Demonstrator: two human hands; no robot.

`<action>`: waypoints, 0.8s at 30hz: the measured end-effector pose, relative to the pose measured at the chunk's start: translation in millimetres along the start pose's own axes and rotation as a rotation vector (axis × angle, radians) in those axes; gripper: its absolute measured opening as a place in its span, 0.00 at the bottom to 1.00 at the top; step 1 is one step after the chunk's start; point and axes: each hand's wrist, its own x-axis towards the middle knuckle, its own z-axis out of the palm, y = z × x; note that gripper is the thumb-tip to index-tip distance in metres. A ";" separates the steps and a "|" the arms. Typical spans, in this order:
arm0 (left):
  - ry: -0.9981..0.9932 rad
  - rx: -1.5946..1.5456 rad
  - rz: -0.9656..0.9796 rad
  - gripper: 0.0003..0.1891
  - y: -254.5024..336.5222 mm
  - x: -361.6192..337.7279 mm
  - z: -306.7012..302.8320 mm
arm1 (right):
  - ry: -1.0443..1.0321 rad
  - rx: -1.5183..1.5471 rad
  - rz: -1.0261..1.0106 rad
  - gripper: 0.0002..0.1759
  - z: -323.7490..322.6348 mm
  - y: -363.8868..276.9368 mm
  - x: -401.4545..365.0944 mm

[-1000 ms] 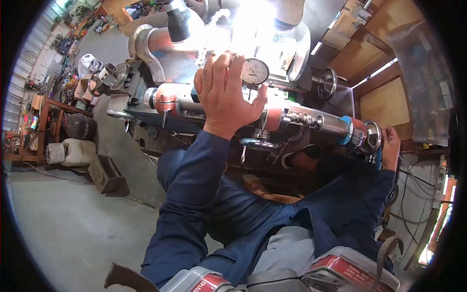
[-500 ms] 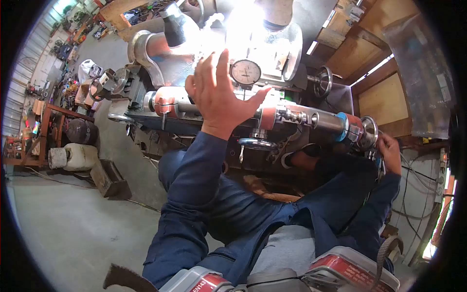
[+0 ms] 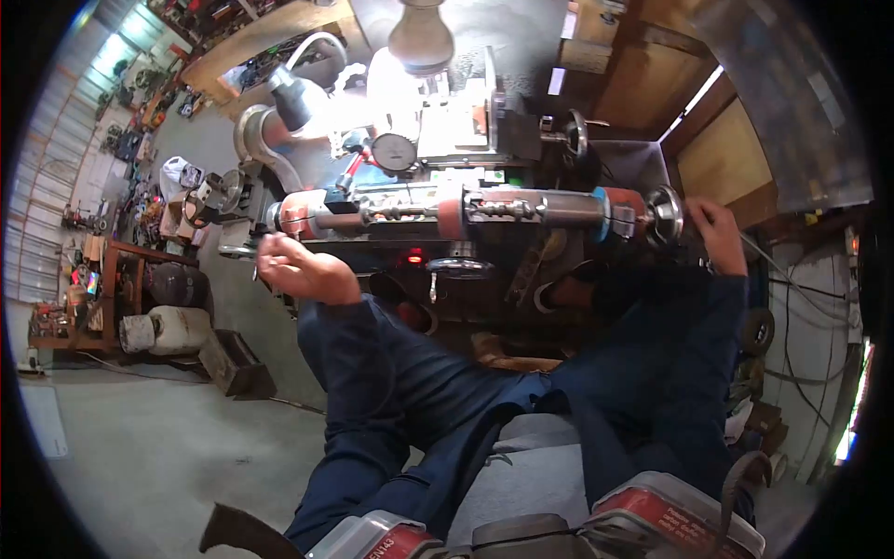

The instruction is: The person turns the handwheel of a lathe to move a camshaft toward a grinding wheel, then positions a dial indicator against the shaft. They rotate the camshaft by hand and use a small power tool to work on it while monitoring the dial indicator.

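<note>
Grey concrete floor [image 3: 186,429] below half-curled left hand [image 3: 312,272] | right hand [image 3: 719,235] beside silver metal handwheel [image 3: 667,215] | both grips unclear | slow, even turning suits best

"EN143" reads in white on the red label [image 3: 402,540] of one clear plastic case [image 3: 358,533], towards its right end. The other clear case [image 3: 712,511] has a red label [image 3: 652,515] with several white lines; the top one seems to begin "Protective", the rest too blurred. The round dial's [image 3: 394,152] markings are too small to read.
</note>
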 end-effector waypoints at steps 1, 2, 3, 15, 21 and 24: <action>-0.080 -0.168 -0.149 0.11 4.6 -21.8 -2.5 | 0.149 0.049 -0.017 0.15 16.5 10.5 9.5; -0.159 -0.333 -0.297 0.09 9.5 -44.6 -4.8 | 0.162 0.184 -0.004 0.15 36.2 36.1 21.0; -0.302 -0.382 -0.461 0.07 17.7 -65.3 -9.3 | 0.171 0.320 0.005 0.14 59.2 67.0 33.7; -0.775 -0.363 -0.861 0.09 40.0 -120.7 4.8 | 0.137 0.344 0.058 0.12 82.3 98.2 18.1; -0.777 -0.401 -0.930 0.07 25.0 -135.2 3.7 | 0.318 0.488 -0.051 0.13 75.4 81.5 35.2; -0.779 -0.447 -0.947 0.08 24.0 -132.2 4.8 | 0.279 0.545 -0.018 0.14 72.9 88.9 35.9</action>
